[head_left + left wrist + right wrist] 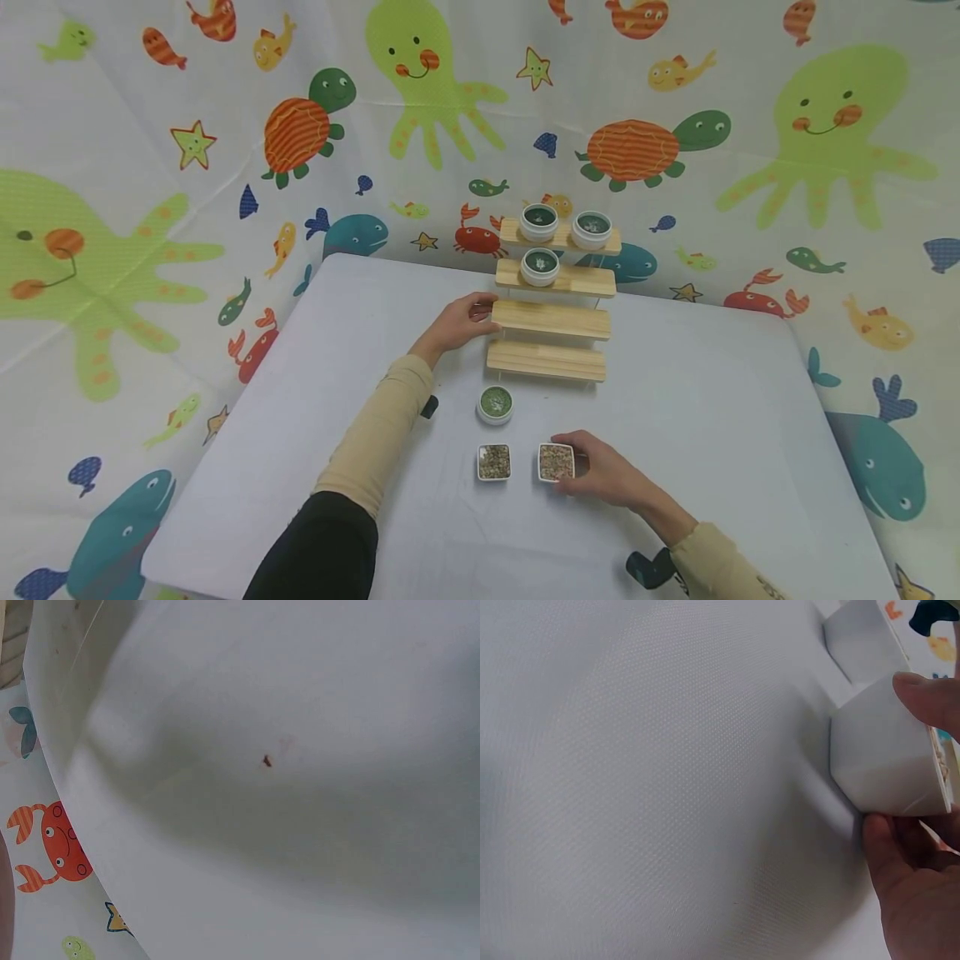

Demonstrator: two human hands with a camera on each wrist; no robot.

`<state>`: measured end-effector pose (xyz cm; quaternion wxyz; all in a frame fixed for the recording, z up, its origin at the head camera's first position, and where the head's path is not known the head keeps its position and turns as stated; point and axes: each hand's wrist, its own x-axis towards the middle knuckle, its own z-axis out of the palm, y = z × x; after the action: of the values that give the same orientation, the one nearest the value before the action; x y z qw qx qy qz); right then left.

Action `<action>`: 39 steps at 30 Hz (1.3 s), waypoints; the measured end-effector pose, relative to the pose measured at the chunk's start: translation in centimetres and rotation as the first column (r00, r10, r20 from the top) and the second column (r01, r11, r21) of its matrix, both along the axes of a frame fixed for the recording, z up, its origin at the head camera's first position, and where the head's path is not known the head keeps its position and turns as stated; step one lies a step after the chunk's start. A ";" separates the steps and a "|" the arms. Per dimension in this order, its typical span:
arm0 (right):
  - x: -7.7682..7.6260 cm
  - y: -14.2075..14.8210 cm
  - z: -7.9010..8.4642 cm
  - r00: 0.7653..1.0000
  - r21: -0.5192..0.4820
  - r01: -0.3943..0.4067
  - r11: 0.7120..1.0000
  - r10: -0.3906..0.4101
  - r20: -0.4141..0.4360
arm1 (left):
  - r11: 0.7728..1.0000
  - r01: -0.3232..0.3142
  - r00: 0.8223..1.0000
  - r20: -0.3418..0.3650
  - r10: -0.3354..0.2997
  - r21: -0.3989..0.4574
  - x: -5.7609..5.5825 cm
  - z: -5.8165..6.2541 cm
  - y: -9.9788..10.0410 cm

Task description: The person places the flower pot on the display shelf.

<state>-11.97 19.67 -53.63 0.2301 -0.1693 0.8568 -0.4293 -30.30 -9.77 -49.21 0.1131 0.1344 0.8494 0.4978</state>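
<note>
A tiered display stand with several pale wooden shelves [551,320] stands at the back of the table. My left hand [453,323] grips the left end of one of its lower shelves, thumb below and fingers above. Near the front, my right hand [603,471] holds a small square white bowl [557,463] of beige bits, thumb and fingers on opposite sides. In the right wrist view, the bowl [889,754] sits upright at the table surface. Left of it is a second square bowl [494,462] with greyish-green bits.
A round white tub [495,405] with green contents stands before the stand. Three more round tubs, one of them [540,267] on the second shelf, the others on top, hold dark green contents. Behind the white table [712,400] hangs a sea-animal cloth [495,100].
</note>
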 end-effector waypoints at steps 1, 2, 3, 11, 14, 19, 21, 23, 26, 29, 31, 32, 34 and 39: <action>0.0 0.0 -0.1 1.000 0.001 -0.002 1.000 0.002 -0.005 | 1.000 0.000 1.000 0.000 0.000 0.000 0.0 0.0 0.0; 0.1 -0.1 -0.1 1.000 0.002 -0.004 1.000 0.004 -0.009 | 1.000 0.001 1.000 -0.001 -0.001 0.000 0.0 0.0 0.0; 0.1 -0.1 -0.2 1.000 0.005 -0.004 1.000 0.004 -0.013 | 1.000 0.001 1.000 -0.001 -0.001 -0.001 0.0 -0.1 -0.1; 0.2 -0.5 -0.3 0.998 -0.004 0.061 0.998 -0.061 0.021 | 1.000 0.007 1.000 0.000 -0.007 0.001 0.2 -0.2 -0.2; 0.2 -0.7 -0.2 0.993 0.001 0.106 0.994 -0.106 0.042 | 1.000 0.006 1.000 -0.004 -0.006 0.002 0.2 -0.2 -0.3; -0.1 -1.0 0.1 0.986 0.006 0.164 0.986 -0.164 0.040 | 1.000 0.007 1.000 -0.010 -0.007 -0.002 0.2 -0.3 -0.4; -0.5 -1.1 0.4 0.982 -0.003 0.186 0.983 -0.185 0.042 | 1.000 0.008 1.000 -0.009 -0.008 0.001 0.3 -0.2 -0.4; -0.9 -1.1 0.7 0.977 -0.009 0.210 0.978 -0.209 0.046 | 1.000 0.010 1.000 -0.010 -0.010 0.003 0.3 -0.2 -0.5; -1.7 -1.2 1.6 0.971 -0.023 0.235 0.972 -0.234 0.039 | 1.000 0.014 1.000 -0.013 -0.014 0.000 0.3 -0.2 -0.5; -2.6 -1.3 2.8 0.970 -0.041 0.242 0.969 -0.241 0.022 | 1.000 0.017 1.000 -0.017 -0.017 0.000 0.4 -0.2 -0.6; -3.1 -1.3 3.6 0.970 -0.052 0.243 0.969 -0.243 0.009 | 1.000 0.017 1.000 -0.018 -0.017 0.000 0.5 -0.3 -0.7; -3.3 -1.3 4.0 0.969 -0.052 0.247 0.968 -0.247 0.004 | 1.000 0.017 1.000 -0.019 -0.017 0.001 0.5 -0.2 -0.7; -3.8 -1.3 4.7 0.967 -0.044 0.255 0.966 -0.255 -0.006 | 1.000 0.015 1.000 -0.019 -0.015 -0.001 0.6 -0.2 -0.7; -5.2 -1.1 6.2 0.955 -0.026 0.295 0.955 -0.295 -0.010 | 1.000 0.012 1.000 -0.016 -0.012 -0.003 0.7 -0.1 -0.7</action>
<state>-17.15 18.54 -47.39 0.1557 -0.0453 0.8686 -0.4682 -29.59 -10.46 -49.27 0.1094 0.1435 0.8500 0.4949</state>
